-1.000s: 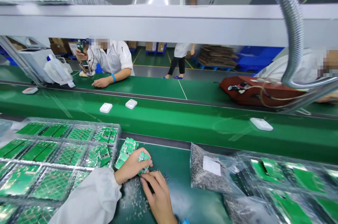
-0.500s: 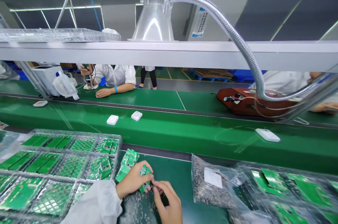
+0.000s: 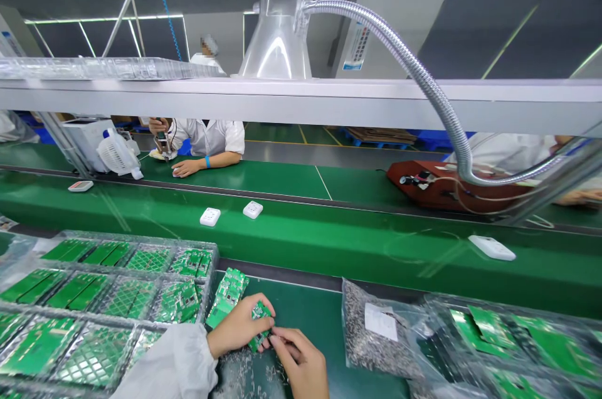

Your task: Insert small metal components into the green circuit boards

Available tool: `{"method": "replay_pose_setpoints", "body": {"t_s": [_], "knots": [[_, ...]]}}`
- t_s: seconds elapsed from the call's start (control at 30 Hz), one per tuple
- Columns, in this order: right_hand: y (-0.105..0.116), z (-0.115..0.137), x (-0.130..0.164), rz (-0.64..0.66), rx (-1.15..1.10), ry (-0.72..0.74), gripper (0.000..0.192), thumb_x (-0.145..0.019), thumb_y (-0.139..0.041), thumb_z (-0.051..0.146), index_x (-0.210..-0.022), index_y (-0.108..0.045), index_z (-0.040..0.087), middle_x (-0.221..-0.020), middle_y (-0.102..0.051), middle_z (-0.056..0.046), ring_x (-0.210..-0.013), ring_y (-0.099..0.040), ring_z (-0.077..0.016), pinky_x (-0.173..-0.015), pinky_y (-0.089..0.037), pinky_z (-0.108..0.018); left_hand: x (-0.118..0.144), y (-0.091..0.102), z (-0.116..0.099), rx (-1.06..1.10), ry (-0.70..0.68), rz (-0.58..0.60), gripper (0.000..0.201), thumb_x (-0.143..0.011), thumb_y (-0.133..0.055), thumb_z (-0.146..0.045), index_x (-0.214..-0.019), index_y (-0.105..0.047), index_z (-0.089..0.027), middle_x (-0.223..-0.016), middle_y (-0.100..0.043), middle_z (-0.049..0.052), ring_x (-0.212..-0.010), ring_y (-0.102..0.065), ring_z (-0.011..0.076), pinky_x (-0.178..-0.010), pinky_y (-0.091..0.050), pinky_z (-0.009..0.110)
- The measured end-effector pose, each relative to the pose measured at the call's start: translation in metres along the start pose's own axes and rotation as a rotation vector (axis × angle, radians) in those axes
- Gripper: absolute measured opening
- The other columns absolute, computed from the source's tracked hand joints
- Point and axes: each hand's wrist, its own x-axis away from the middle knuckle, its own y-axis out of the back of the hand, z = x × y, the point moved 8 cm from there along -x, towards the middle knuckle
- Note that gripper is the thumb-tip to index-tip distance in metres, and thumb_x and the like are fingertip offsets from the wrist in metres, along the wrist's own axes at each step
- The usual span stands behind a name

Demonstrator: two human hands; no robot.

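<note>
My left hand (image 3: 237, 329), in a white sleeve, grips a small green circuit board (image 3: 258, 319) over the dark green bench mat. My right hand (image 3: 301, 361) meets it from the right, fingertips pinched at the board's right edge; whether it holds a tiny part I cannot tell. Small clear and metal parts (image 3: 239, 371) lie scattered under both hands. A stack of green boards (image 3: 227, 289) leans beside the left hand.
A clear blister tray (image 3: 94, 305) with several green boards fills the left. A bag of small metal parts (image 3: 376, 339) and bagged boards (image 3: 508, 342) lie right. Two white devices (image 3: 210, 217) ride the green conveyor (image 3: 329, 239). A co-worker's hand (image 3: 185, 168) rests across the belt.
The camera has tilted up, so the bench sits lower in view. My right hand moved up from the scattered parts to the board held in my left hand.
</note>
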Motion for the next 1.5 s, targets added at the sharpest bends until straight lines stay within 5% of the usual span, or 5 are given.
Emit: {"method": "replay_pose_setpoints", "body": {"t_s": [0.2, 0.37, 0.87, 1.37, 1.5], "knots": [[-0.002, -0.016, 0.001, 0.008, -0.103, -0.14, 0.047, -0.08, -0.078, 0.062, -0.096, -0.083, 0.019, -0.091, -0.08, -0.013, -0.079, -0.078, -0.0272, -0.074, -0.065, -0.031, -0.001, 0.001, 0.001, -0.018, 0.007, 0.002, 0.031, -0.081, -0.069, -0.042, -0.097, -0.052, -0.02, -0.062, -0.063, -0.004, -0.053, -0.064, 0.0152, -0.048, -0.049, 0.023], [0.002, -0.008, -0.003, 0.027, -0.061, -0.218, 0.051, -0.073, -0.079, 0.068, -0.085, -0.081, 0.018, -0.075, -0.077, -0.011, -0.069, -0.075, -0.0267, -0.058, -0.063, -0.03, 0.001, 0.0, -0.001, -0.042, 0.011, 0.009, 0.028, -0.081, -0.069, -0.037, -0.098, -0.053, -0.02, -0.063, -0.061, -0.006, -0.055, -0.065, 0.0148, -0.05, -0.049, 0.024], [0.007, -0.002, -0.005, 0.028, 0.008, -0.087, 0.039, -0.083, -0.076, 0.056, -0.09, -0.079, 0.018, -0.085, -0.078, -0.012, -0.078, -0.077, -0.0263, -0.07, -0.063, -0.027, 0.004, -0.002, -0.002, -0.073, -0.009, 0.012, 0.032, -0.075, -0.07, -0.031, -0.101, -0.054, -0.019, -0.069, -0.064, -0.002, -0.059, -0.066, 0.0169, -0.052, -0.052, 0.026], [0.015, 0.004, -0.004, -0.033, 0.086, -0.088, 0.033, -0.084, -0.075, 0.051, -0.085, -0.078, 0.019, -0.084, -0.079, -0.009, -0.075, -0.075, -0.0233, -0.072, -0.06, -0.026, 0.013, 0.0, -0.024, -0.267, -0.096, -0.062, 0.018, -0.078, -0.067, -0.019, -0.095, -0.065, -0.018, -0.067, -0.064, -0.004, -0.06, -0.066, 0.0157, -0.057, -0.05, 0.024], [0.018, 0.008, -0.004, -0.08, 0.081, -0.079, 0.031, -0.084, -0.076, 0.049, -0.085, -0.079, 0.018, -0.083, -0.079, -0.01, -0.076, -0.075, -0.0238, -0.073, -0.061, -0.028, 0.015, 0.0, -0.038, -0.329, -0.192, -0.065, 0.023, -0.078, -0.067, -0.017, -0.1, -0.064, -0.019, -0.081, -0.068, -0.002, -0.07, -0.067, 0.0165, -0.068, -0.052, 0.027]]}}
